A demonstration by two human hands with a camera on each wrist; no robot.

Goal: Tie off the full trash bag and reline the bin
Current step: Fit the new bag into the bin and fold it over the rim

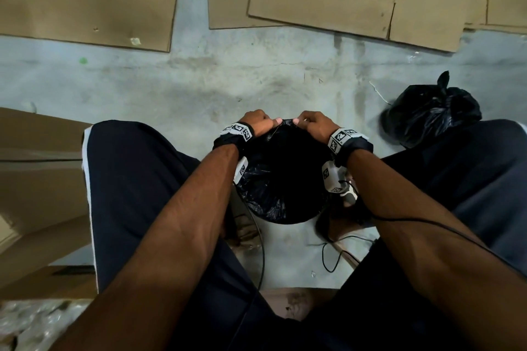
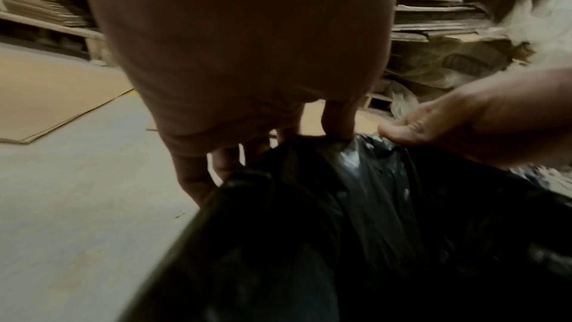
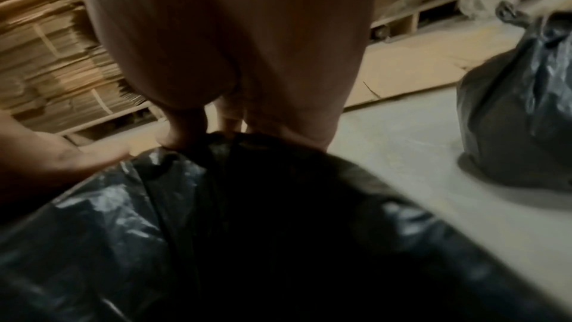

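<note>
Head view: bin [image 1: 285, 219] w/ glossy black crinkled liner [image 1: 262, 194]; left hand [image 1: 258, 121] & right hand [image 1: 312, 122] both pinch liner's far edge. Knotted black bag [image 1: 430, 114] on floor, right.

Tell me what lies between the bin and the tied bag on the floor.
Bare concrete floor only: the right wrist view shows an open strip between the lined bin and the tied bag. They stand apart.
</note>
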